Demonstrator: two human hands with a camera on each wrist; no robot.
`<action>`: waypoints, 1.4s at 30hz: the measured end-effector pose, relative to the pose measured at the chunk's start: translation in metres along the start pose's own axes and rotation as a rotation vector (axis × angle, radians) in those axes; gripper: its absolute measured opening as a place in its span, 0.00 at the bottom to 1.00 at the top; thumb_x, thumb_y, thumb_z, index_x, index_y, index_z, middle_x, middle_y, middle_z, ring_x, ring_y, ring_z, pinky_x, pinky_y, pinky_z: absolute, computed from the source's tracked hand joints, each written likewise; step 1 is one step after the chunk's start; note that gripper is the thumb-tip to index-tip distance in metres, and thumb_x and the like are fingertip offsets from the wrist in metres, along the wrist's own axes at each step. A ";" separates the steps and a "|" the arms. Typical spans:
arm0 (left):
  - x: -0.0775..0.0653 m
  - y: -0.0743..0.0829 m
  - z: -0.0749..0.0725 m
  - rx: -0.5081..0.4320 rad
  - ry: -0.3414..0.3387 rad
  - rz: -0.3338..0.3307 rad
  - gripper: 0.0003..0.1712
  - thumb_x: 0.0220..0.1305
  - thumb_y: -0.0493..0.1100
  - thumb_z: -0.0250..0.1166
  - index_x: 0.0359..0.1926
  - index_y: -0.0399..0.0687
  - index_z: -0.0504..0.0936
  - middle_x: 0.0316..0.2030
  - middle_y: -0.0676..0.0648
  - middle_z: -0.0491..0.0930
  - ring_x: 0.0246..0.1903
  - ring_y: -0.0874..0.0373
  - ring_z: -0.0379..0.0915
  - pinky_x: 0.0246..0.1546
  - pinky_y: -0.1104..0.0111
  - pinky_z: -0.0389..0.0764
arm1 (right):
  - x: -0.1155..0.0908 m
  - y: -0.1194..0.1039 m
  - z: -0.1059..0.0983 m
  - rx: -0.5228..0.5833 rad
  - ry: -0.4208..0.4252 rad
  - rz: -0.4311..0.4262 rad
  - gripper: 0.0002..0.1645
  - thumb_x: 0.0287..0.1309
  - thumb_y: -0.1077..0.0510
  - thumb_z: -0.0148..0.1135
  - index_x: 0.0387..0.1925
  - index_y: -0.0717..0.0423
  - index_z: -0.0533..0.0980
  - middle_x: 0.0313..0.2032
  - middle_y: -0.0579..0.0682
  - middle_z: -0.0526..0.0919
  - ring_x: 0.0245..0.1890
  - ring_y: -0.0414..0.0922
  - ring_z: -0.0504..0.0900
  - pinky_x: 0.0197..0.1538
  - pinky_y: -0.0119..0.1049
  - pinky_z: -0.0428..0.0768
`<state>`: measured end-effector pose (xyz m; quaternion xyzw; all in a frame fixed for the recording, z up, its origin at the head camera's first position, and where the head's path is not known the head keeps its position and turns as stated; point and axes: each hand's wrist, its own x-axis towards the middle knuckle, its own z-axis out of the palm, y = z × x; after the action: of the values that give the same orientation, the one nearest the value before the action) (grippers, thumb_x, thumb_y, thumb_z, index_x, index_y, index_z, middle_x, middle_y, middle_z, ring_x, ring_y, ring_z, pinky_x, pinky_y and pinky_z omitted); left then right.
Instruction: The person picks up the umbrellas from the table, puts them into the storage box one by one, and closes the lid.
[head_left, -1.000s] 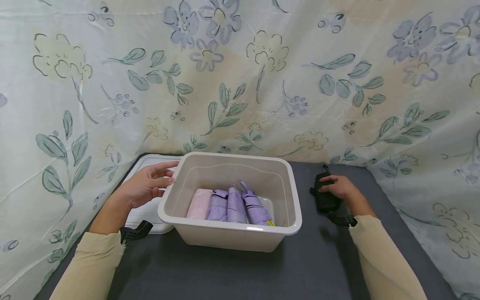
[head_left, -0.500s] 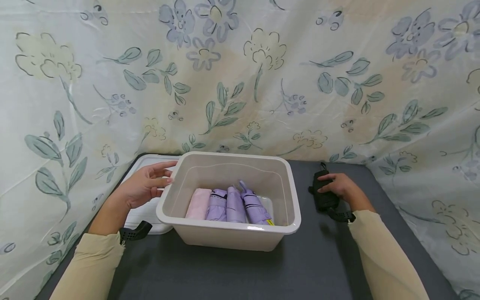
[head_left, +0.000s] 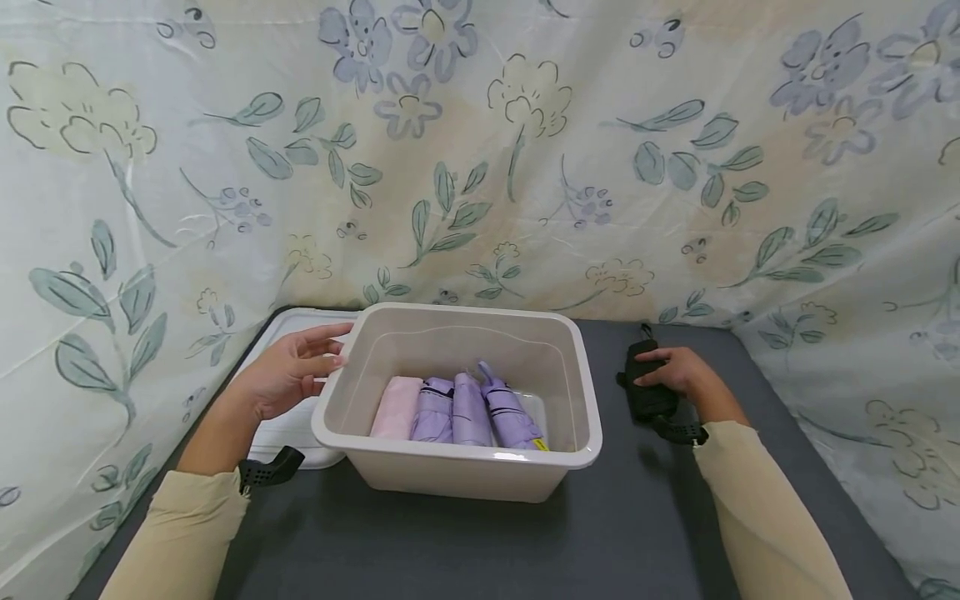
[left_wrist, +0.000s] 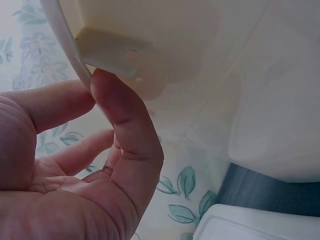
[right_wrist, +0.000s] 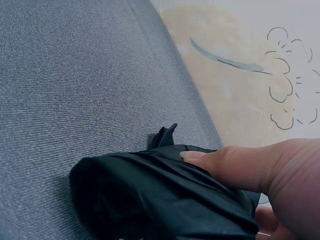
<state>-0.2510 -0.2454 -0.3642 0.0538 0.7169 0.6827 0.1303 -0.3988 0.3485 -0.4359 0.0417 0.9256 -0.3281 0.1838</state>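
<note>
A beige plastic storage bin (head_left: 457,477) stands in the middle of the table. My left hand (head_left: 288,373) pinches its left rim; the left wrist view shows the thumb (left_wrist: 122,102) curled up under the edge and a finger against the other side. Inside lie a pink rolled bundle (head_left: 397,407) and several lilac folded umbrellas (head_left: 471,412), side by side. To the right of the bin, my right hand (head_left: 688,379) grips a black folded umbrella (head_left: 649,403) lying on the table. Its thumb lies across the black fabric (right_wrist: 145,190) in the right wrist view, other fingers mostly hidden behind.
A white lid (head_left: 288,437) lies on the dark grey table (head_left: 450,554) at the left, partly behind the bin. Floral curtain (head_left: 480,167) hangs along the back and both sides of the table.
</note>
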 end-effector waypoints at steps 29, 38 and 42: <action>-0.003 0.004 0.003 0.043 0.031 0.023 0.38 0.72 0.38 0.64 0.78 0.40 0.60 0.46 0.52 0.80 0.42 0.62 0.83 0.42 0.66 0.88 | 0.000 0.003 0.005 -0.018 0.040 -0.017 0.40 0.61 0.51 0.72 0.72 0.55 0.69 0.78 0.73 0.45 0.76 0.74 0.46 0.74 0.70 0.53; -0.002 0.003 0.002 0.056 0.027 0.035 0.39 0.72 0.36 0.63 0.78 0.37 0.58 0.44 0.52 0.78 0.42 0.62 0.82 0.42 0.66 0.87 | -0.004 0.012 0.007 0.037 0.058 -0.079 0.42 0.62 0.51 0.71 0.74 0.57 0.67 0.78 0.73 0.44 0.76 0.74 0.46 0.74 0.70 0.56; -0.002 0.003 0.003 0.052 0.017 0.036 0.38 0.72 0.36 0.63 0.78 0.37 0.58 0.45 0.51 0.78 0.42 0.61 0.83 0.42 0.66 0.87 | -0.008 0.016 0.009 0.101 0.060 -0.085 0.44 0.60 0.50 0.73 0.74 0.57 0.67 0.78 0.73 0.43 0.77 0.74 0.44 0.74 0.70 0.55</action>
<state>-0.2489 -0.2426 -0.3612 0.0644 0.7344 0.6666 0.1104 -0.3859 0.3561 -0.4488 0.0216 0.9139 -0.3804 0.1398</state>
